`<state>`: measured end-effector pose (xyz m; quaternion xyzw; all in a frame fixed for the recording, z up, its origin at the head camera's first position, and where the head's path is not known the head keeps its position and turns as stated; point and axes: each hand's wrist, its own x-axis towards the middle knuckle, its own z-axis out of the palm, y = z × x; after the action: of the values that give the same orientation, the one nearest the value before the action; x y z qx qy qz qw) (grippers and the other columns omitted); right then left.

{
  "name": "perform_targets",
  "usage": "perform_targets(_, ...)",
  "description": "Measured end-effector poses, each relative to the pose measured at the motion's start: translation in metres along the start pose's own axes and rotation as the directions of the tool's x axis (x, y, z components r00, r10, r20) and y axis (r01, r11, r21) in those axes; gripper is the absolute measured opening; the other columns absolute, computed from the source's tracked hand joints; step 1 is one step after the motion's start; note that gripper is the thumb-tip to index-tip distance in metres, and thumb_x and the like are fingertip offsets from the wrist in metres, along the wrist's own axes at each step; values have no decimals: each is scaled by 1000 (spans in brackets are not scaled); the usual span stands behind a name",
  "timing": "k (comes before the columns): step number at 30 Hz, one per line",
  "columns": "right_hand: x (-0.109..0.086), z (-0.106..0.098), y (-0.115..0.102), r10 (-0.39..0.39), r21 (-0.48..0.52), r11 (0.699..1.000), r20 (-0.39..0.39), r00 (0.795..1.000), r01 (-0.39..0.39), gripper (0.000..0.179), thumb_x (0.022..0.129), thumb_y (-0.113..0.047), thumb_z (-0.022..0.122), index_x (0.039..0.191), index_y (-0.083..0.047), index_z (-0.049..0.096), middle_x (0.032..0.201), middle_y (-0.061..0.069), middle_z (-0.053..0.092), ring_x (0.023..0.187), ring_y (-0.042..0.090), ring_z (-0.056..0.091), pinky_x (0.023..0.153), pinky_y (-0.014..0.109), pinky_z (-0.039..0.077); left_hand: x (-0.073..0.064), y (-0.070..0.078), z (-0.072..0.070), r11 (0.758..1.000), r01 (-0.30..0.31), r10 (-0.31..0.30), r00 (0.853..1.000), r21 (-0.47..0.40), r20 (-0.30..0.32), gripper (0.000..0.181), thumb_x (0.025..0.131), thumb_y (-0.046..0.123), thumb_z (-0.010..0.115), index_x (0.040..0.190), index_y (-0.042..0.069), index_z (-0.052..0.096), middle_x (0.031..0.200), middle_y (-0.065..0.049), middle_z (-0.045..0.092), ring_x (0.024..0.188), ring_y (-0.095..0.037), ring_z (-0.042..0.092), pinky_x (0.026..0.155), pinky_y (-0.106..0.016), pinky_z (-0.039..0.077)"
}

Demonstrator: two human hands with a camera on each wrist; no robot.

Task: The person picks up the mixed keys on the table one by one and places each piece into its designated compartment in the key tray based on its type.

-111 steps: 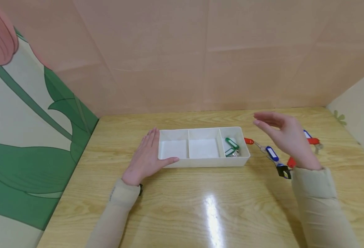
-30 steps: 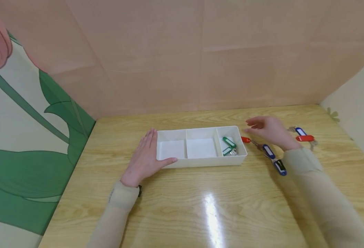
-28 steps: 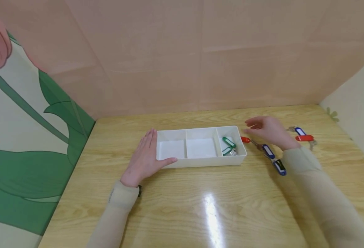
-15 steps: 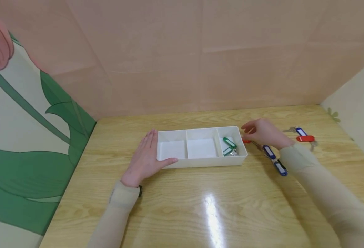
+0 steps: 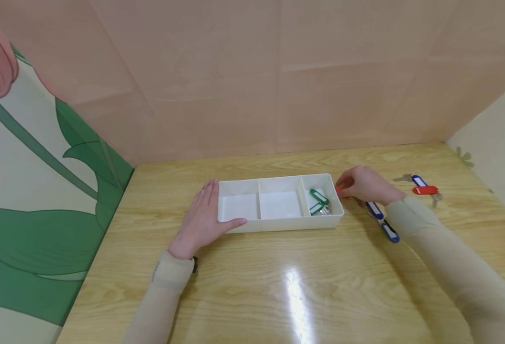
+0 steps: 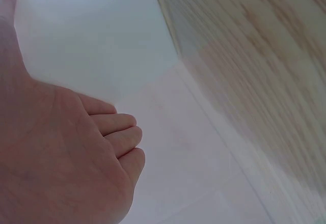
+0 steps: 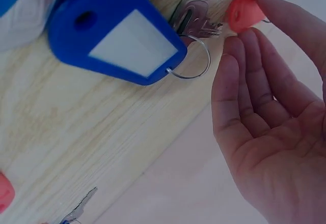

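Observation:
My left hand [image 5: 197,215] lies with straight fingers against the left end of a white three-compartment tray [image 5: 287,224], its thumb along the front wall. In the left wrist view the palm and fingers [image 6: 109,122] touch the tray's white side. My right hand [image 5: 364,184], just past the tray's right end, pinches a red key tag [image 7: 245,12] between thumb and fingertips. A blue key tag [image 7: 122,35] with a ring and a key [image 7: 193,18] lies beside it. Two green key tags [image 5: 319,196] sit in the tray's right compartment.
Blue key tags [image 5: 390,233] lie in a line below my right wrist. Farther right are a red key tag [image 5: 424,190] and a blue one [image 5: 419,180] with keys. A pink wall [image 5: 252,95] rises behind the wooden table [image 5: 244,277].
My right hand has come down and left from above the key tags to the red tag by the tray's end, and its fingers have closed on it. The left hand has stayed put.

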<state>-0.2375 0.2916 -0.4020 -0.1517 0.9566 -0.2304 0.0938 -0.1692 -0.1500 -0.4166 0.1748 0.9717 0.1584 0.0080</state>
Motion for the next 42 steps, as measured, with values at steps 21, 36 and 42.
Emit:
perform_targets(21,-16,-17,11,60,56,997,-59,996,-57,16,94,-13,72,105,-2,76,98,10,71,83,26,62,69,39,54,3,-1,2,1000,-2,2,1000,10,6,129,81,93,39,161,-1,2,169,-15,-1,155,-24,-1,124,-39,4)
perform_targets(36,-32,-35,3,56,100,994,-258,965,-31,22,97,-27,74,106,-7,78,102,10,75,91,29,70,74,29,53,3,0,2,1000,6,-6,1000,6,8,130,80,94,38,162,0,2,169,-15,1,155,-23,-1,124,-39,4)
perform_targets(42,-35,-39,0,56,143,990,-290,955,-14,22,97,-26,74,108,-8,77,103,11,75,86,12,70,69,14,49,3,2,1,1000,9,-9,1000,-1,10,129,80,93,39,162,0,2,169,-15,0,154,-23,-2,124,-39,4)
